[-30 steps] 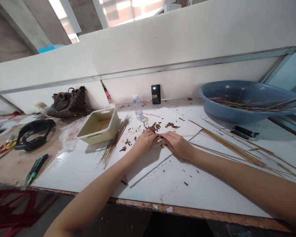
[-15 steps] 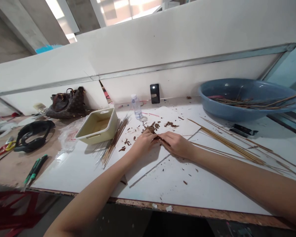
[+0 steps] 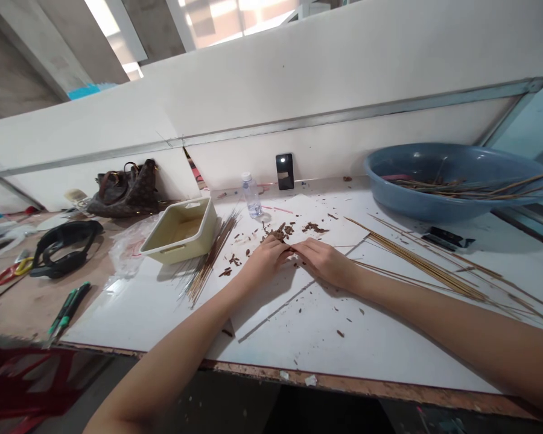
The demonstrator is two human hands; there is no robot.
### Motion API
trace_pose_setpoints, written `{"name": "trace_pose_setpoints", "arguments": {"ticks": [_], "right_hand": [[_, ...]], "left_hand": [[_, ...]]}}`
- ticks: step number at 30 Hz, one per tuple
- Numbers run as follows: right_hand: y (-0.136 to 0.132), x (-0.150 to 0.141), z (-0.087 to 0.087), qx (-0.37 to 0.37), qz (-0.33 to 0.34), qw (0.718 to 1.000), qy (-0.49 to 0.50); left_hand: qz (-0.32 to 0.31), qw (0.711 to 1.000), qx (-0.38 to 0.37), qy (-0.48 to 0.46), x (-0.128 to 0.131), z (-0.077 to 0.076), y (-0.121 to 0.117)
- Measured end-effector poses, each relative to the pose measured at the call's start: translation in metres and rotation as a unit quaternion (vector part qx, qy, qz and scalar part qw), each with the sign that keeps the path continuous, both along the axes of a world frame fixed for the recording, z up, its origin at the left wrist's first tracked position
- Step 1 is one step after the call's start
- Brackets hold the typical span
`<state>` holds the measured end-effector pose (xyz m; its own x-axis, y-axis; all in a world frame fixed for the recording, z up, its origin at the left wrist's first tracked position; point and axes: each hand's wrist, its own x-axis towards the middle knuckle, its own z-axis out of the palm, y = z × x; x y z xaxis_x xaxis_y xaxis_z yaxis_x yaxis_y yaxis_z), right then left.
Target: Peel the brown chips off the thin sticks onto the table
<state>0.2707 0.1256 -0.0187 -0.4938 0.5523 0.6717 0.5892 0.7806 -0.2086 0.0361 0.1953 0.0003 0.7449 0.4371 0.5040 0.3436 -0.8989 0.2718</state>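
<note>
My left hand (image 3: 266,260) and my right hand (image 3: 322,261) rest together on the white table (image 3: 298,325), fingertips meeting over a small brown piece. Both are pinched closed; what they hold is too small to name. Brown scraps (image 3: 284,231) lie just beyond the fingertips. A bundle of thin sticks (image 3: 210,259) lies to the left of my left hand. More long sticks (image 3: 423,265) fan out to the right of my right hand.
A cream tray (image 3: 181,230) stands at left beside crumpled plastic. A blue basin (image 3: 447,179) with sticks sits at back right. A small bottle (image 3: 252,195), a phone (image 3: 285,171), a brown handbag (image 3: 125,189), a black strap (image 3: 63,248), green pens (image 3: 67,306) and red scissors (image 3: 9,271) lie around.
My hands stay pinched together at the same spot; the fingers shift slightly. The view has drifted a little.
</note>
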Motion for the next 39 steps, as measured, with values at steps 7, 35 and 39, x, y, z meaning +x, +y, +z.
{"name": "trace_pose_setpoints", "arguments": {"ticks": [7,35,39], "right_hand": [[0.0017,-0.0034,-0.0035,0.022,-0.043,0.999,-0.001],[0.0009,-0.0036,-0.0056,0.026,-0.041,0.999,0.012],[0.0004,-0.0024,-0.0043,0.04,-0.034,0.998,0.021]], "left_hand": [[0.01,0.999,0.032,0.014,0.0002,-0.0018,0.001],[0.007,0.999,0.023,0.043,0.0001,-0.0006,0.0],[0.01,0.999,0.02,0.032,-0.0003,0.0031,-0.0027]]}}
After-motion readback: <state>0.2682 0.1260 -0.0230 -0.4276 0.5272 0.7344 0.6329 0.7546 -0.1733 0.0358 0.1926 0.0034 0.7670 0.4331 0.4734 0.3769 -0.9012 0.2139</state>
